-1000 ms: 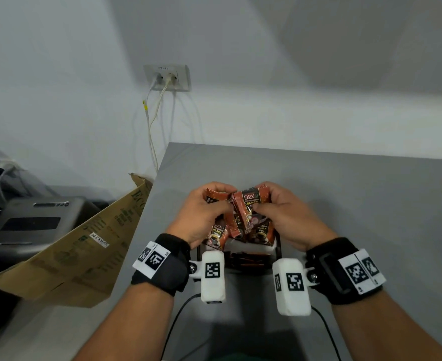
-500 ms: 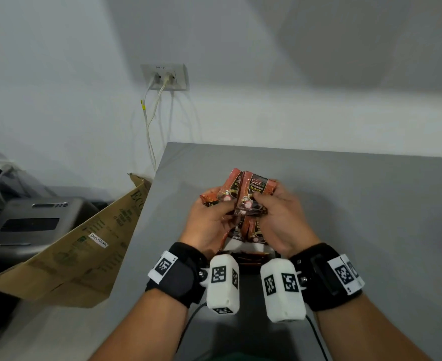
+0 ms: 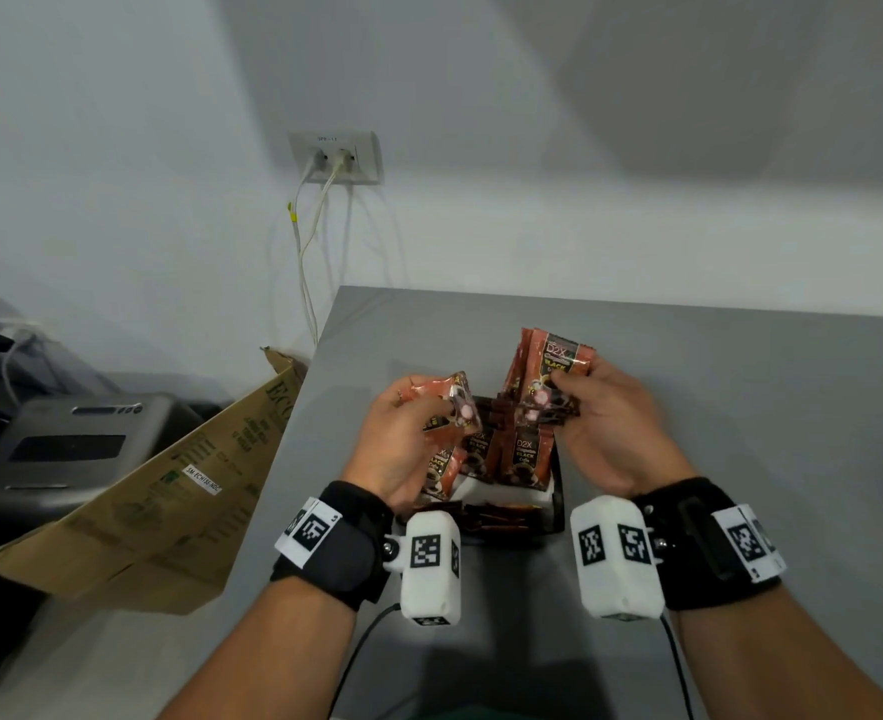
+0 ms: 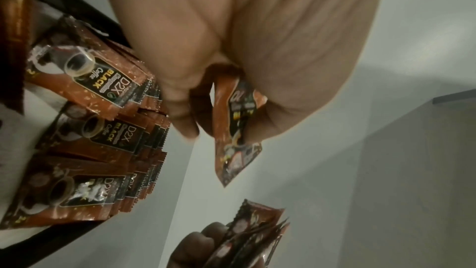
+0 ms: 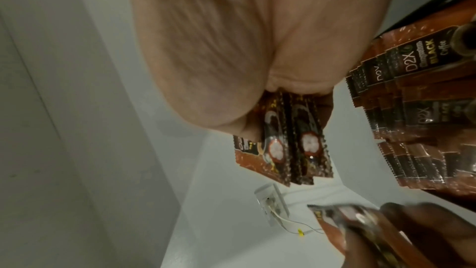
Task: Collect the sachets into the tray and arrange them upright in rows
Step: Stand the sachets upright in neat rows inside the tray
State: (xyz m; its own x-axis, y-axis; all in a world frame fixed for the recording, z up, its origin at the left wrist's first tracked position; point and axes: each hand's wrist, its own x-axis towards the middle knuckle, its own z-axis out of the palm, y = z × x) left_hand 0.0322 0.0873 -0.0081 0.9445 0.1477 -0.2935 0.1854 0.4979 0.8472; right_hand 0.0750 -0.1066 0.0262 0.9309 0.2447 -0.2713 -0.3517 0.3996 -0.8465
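Nearest me, the tray (image 3: 558, 504) sits on the table (image 3: 740, 407) between my wrists, with sachets (image 3: 525, 457) standing upright in rows inside it. Just above it, my left hand (image 3: 403, 444) curls around one sachet (image 3: 442, 402), pinched between thumb and fingers and tilted sideways. My right hand (image 3: 605, 428), apart from the left, grips a bunch (image 3: 551, 374) of several sachets, fingers closed around their lower ends, tops fanning up beyond the tray.
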